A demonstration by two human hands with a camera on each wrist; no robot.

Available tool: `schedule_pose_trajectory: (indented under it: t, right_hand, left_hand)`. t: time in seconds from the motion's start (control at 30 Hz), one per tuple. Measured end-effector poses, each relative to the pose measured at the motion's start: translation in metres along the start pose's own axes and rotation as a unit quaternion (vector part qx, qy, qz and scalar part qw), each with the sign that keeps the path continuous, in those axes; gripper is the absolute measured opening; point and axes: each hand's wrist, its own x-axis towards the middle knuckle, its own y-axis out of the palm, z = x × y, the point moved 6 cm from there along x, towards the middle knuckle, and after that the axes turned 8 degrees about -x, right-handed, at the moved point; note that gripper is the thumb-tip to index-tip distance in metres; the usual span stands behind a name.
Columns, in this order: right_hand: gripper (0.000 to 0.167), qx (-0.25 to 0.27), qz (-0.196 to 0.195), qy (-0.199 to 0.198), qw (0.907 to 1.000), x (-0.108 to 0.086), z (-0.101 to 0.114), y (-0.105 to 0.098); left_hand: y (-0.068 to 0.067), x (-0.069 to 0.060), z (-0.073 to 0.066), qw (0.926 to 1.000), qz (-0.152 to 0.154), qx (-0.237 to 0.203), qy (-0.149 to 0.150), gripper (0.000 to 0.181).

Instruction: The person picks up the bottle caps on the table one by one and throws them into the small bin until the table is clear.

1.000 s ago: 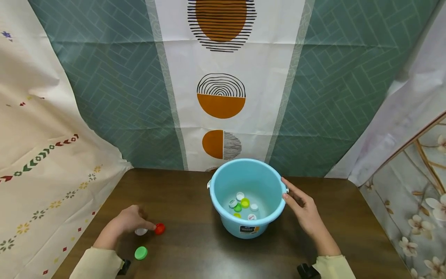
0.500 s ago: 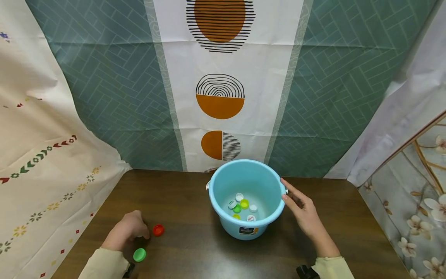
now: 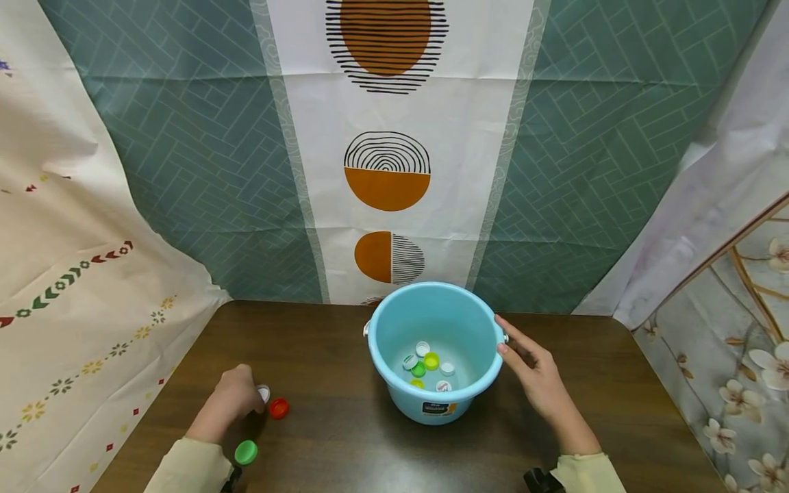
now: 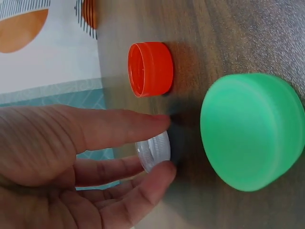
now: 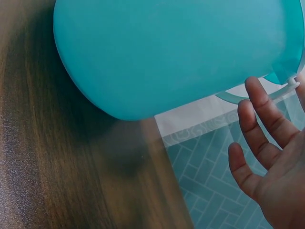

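Observation:
At the table's left, my left hand point(image 3: 234, 397) pinches a white bottle cap point(image 4: 155, 151) between thumb and fingertips, the cap tilted on its edge. Beside it lies a red bottle cap point(image 3: 279, 409), and nearer to me a green bottle cap point(image 3: 246, 452). A light blue bucket point(image 3: 431, 404) stands upright right of the middle, with several white, yellow and green caps point(image 3: 431, 361) on its bottom. My right hand point(image 3: 541, 380) touches the bucket's right rim with thumb and index fingertip; the other fingers are loosely bent by the outer wall.
The dark wooden table point(image 3: 333, 438) ends at a patterned curtain point(image 3: 394, 253) behind the bucket. Cream cloth point(image 3: 123, 287) hangs along the left side, flowered cloth point(image 3: 727, 397) along the right. The bucket's white handle joint point(image 3: 366, 329) sticks out on its left.
My left hand has closed its fingers round the white cap and tipped it up, shifting slightly right. The right hand stays at the bucket rim. The head view has shifted slightly.

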Motion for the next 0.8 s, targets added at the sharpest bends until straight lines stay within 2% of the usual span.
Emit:
schedule_pose_trajectory:
  t: [0.07,0.23,0.37,0.63,0.8]
  right_hand:
    - [0.047,-0.003,-0.001,0.004,1.0000,0.000,0.000,0.000]
    - [0.046,-0.011,-0.002,0.012,0.9999,-0.001,-0.001,0.001]
    - [0.046,-0.013,-0.004,0.014,0.9998,-0.001,-0.001,0.001]
    - [0.046,-0.011,-0.002,0.018,0.9998,-0.001,0.000,0.002]
    - [0.047,-0.007,0.001,0.021,0.9998,-0.001,0.010,0.001]
  left_hand:
    - [-0.001,0.001,0.000,1.0000,-0.006,0.004,0.005,0.042]
    - [-0.003,0.001,-0.002,0.9992,-0.027,-0.013,0.024,0.027]
    - [-0.008,0.002,-0.011,0.9967,-0.051,-0.035,0.052,0.021]
    - [-0.018,-0.001,-0.044,0.9898,-0.085,-0.057,0.100,0.035]
    - [-0.026,-0.006,-0.071,0.9809,-0.116,-0.077,0.136,0.034]
